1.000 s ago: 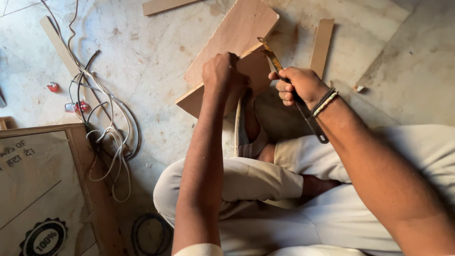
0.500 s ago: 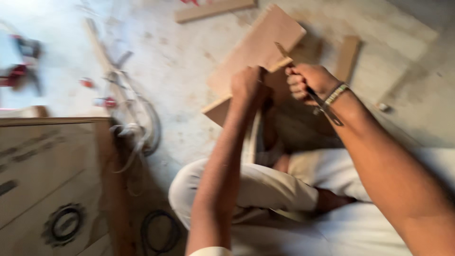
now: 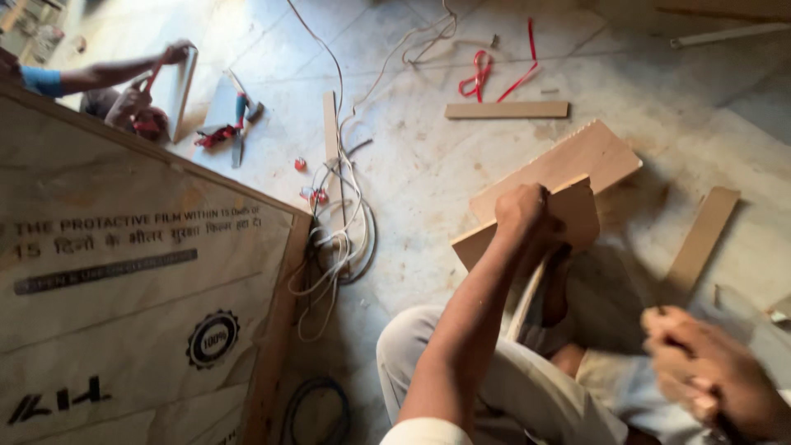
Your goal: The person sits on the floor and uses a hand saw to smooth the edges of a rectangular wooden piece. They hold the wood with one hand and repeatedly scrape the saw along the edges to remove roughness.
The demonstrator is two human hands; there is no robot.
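My left hand [image 3: 524,211] grips the top edge of a small wooden board [image 3: 577,216] that stands on edge between my knees. Behind it a larger light-brown board [image 3: 577,161] lies flat on the floor. My right hand [image 3: 700,375] is low at the right, away from the board and blurred. It is closed in a fist around a dark-handled hand tool, of which almost nothing shows. I sit on the floor in pale trousers [image 3: 527,387].
A big panel with printed protective film [image 3: 124,280] stands at the left. Tangled white and black cables [image 3: 338,227] run beside it. Wooden strips [image 3: 507,110] [image 3: 702,237] and red tape [image 3: 493,76] lie on the floor. Another person [image 3: 115,86] works at the top left.
My right hand has dropped from the board's top edge down to the lower right with the tool. The view has swung left. My left hand still holds the board.
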